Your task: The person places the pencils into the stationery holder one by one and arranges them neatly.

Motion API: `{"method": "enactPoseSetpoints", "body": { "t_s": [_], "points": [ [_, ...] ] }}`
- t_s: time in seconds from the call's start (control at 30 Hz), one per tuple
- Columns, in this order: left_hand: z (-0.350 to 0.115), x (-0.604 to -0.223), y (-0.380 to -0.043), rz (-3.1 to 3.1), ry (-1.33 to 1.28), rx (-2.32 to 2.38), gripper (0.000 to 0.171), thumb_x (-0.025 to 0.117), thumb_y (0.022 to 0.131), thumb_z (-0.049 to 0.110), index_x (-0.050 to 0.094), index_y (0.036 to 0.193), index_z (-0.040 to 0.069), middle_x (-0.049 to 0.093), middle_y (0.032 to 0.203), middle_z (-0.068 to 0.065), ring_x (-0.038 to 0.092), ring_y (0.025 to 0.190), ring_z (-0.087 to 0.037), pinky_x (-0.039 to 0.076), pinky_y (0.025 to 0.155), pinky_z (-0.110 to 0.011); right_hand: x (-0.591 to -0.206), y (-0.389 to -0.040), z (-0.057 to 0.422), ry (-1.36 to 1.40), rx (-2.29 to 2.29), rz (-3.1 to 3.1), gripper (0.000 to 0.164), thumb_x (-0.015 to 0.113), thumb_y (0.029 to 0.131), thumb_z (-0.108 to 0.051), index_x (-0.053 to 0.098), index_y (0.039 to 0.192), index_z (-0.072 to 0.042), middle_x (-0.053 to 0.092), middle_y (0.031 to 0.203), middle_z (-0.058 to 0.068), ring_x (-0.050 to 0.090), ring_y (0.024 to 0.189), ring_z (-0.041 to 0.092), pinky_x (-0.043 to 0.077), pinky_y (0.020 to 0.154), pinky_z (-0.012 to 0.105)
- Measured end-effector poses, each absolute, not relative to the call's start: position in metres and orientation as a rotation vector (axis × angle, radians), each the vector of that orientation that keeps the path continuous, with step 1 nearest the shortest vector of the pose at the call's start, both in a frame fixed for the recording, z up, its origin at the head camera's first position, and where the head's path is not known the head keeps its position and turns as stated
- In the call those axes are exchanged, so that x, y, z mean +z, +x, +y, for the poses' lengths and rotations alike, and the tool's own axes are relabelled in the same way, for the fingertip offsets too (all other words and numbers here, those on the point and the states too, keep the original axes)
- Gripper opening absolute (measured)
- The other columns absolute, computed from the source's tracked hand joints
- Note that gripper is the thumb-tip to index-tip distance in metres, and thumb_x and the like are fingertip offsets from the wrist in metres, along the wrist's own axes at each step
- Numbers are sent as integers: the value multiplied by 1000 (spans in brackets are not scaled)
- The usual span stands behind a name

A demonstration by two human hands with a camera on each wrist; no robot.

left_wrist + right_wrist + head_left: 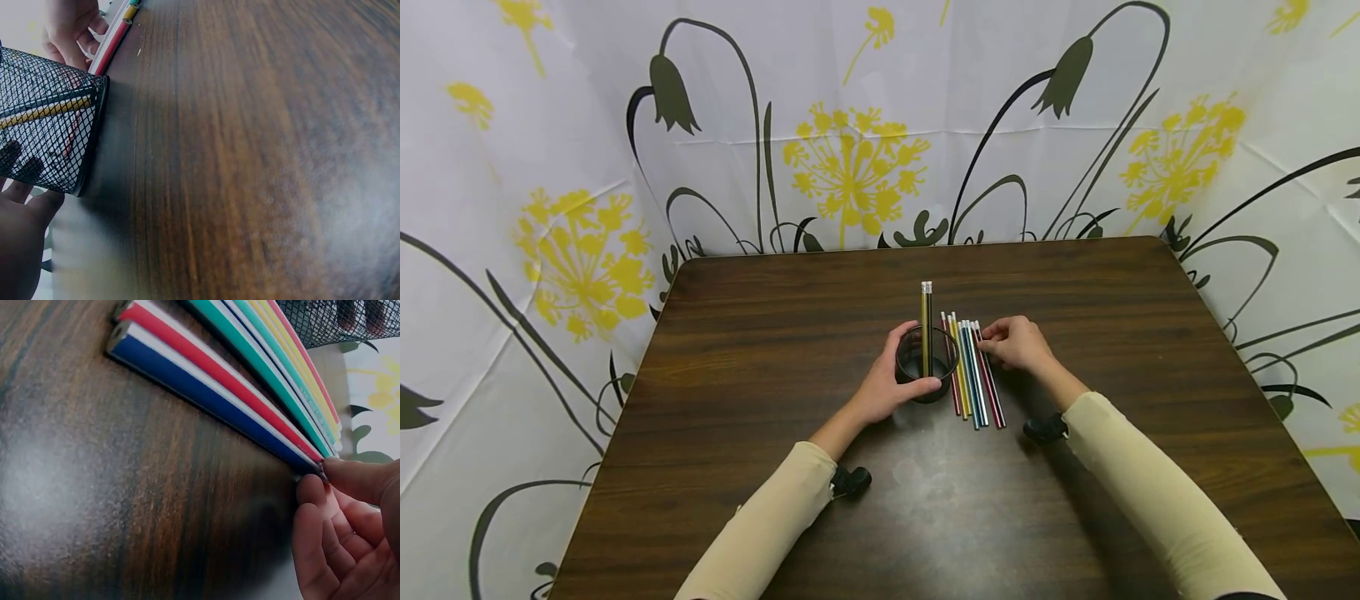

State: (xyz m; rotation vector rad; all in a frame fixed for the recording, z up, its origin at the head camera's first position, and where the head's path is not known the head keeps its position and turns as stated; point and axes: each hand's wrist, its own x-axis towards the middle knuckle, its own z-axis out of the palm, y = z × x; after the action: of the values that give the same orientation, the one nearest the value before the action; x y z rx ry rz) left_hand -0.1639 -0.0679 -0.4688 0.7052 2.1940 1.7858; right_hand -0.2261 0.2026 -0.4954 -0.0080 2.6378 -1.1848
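My left hand (883, 382) grips a black mesh pencil cup (934, 396), thumb in front and fingers around its far left side. Upright in the cup stand a gold pencil (924, 333) and a black pencil (930, 333), eraser ends up. To the cup's right lies a row of pencils (973, 375) in several colours. At the row's right edge, my right hand (1018, 343) pinches the far end of the outermost one, a blue pencil (206, 403). A red pencil (209, 361) lies right against it, its end by the thumb.
Everything stands on a dark wood-grain table (760, 333). Behind it hangs a white cloth (985, 67) printed with yellow and grey flowers. A small black wrist camera (851, 482) sits under the left wrist, another black camera (1045, 429) under the right.
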Motion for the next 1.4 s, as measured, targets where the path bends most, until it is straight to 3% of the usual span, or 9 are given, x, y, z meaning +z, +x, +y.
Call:
{"method": "enactPoseSetpoints", "body": {
  "t_s": [0.33,0.6,0.83,1.1,1.4],
  "points": [
    [-70,-464,-161,2222,647,1727,87,74,88,18,18,154,9,39,146,-19,36,134,-44,30,105,-61,-494,-226,205,24,-1184,2570,20,74,88,-15,69,101,0,69,84,9,67,63,16,55,54,31],
    [-68,-465,-162,2247,639,1707,87,75,88,20,19,154,13,40,146,-17,37,134,-41,30,105,-60,-478,-220,200,64,-822,2727,23,75,85,-28,70,95,-8,67,61,0,63,55,14,51,58,34],
    [-67,-466,-164,2226,655,1729,87,75,88,19,19,154,10,40,145,-18,37,134,-43,29,105,-62,-473,-217,198,62,-662,2798,23,75,84,-32,69,89,-10,64,56,-3,62,53,14,47,60,40],
    [-67,-469,-165,2203,679,1766,89,76,86,16,19,153,7,44,142,-21,41,130,-44,32,105,-60,-467,-217,210,91,-821,2765,22,70,88,-25,69,98,-5,69,66,3,65,55,17,48,52,34],
    [-67,-470,-166,2199,665,1758,86,76,87,17,21,153,16,43,142,-19,41,130,-44,34,104,-59,-421,-213,208,61,-1138,2963,26,68,90,-26,70,109,-9,73,88,6,67,69,17,45,63,37]
  ]
}}
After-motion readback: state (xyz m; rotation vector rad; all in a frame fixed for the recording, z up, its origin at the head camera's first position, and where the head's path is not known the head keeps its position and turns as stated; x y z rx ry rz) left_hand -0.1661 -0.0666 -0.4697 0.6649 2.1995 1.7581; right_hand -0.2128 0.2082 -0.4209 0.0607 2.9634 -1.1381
